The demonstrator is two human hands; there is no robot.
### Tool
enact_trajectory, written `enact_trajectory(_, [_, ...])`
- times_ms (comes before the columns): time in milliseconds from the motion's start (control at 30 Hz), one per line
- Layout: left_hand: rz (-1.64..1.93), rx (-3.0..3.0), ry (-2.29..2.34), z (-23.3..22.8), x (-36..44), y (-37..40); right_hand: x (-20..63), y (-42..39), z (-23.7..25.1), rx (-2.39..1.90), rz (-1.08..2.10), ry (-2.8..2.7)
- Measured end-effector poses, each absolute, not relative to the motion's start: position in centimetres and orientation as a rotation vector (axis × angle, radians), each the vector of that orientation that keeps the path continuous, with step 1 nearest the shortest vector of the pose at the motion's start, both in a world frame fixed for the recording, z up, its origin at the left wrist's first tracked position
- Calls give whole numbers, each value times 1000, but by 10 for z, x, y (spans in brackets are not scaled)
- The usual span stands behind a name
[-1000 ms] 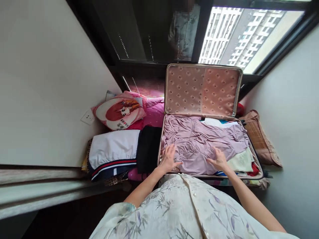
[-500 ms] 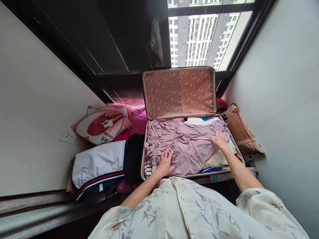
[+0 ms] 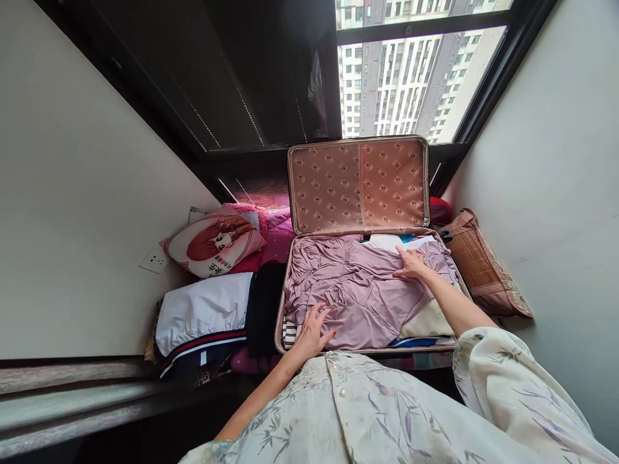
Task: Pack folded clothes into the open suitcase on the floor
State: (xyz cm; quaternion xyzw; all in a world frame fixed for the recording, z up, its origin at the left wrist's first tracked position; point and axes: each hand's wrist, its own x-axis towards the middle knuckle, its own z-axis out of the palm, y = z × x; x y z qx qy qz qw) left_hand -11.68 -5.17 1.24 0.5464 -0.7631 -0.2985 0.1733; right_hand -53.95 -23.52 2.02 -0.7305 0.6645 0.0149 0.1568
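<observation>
A mauve garment (image 3: 358, 290) lies spread over the other clothes in an open suitcase (image 3: 286, 283). My left hand (image 3: 312, 332) rests on its near left part, fingers spread. Toward the far right side, my right hand (image 3: 412, 264) lies on the same cloth with its fingers apart. White cloth (image 3: 384, 241) shows past the garment's far edge. A cream folded cloth (image 3: 428, 320) and a blue piece (image 3: 416, 343) stick out at the near right. Striped black-and-white fabric (image 3: 289, 333) peeks out at the near left corner.
The suitcase's patterned lid (image 3: 360, 187) leans upright against the window frame. To the left are a printed cushion (image 3: 213, 245) and folded white-and-navy clothing (image 3: 206, 312). A brown cushion (image 3: 488, 264) stands against the right wall. A wall socket (image 3: 155, 260) is at the left.
My right hand has moved left and slightly farther away across the mauve garment, its fingers now spread. The left hand stays at the near left part. The whole view has shifted slightly.
</observation>
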Motion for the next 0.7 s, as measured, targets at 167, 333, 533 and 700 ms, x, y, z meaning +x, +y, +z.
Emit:
enact_trajectory(167, [-871, 1582, -2040, 4, -102, -44, -532, -211, 32, -2195, 357, 1710])
enact_trajectory(333, [-874, 1580, -1988, 1, -94, -41, -523, -173, 43, -2352, 520, 1596])
enact_trajectory(533, [-865, 1525, -2009, 7, -93, -51, -510, -163, 73, -2427, 493, 1710])
enact_trajectory(700, [-871, 1462, -2026, 11, -88, -60, -492, -174, 119, -2454, 492, 1762])
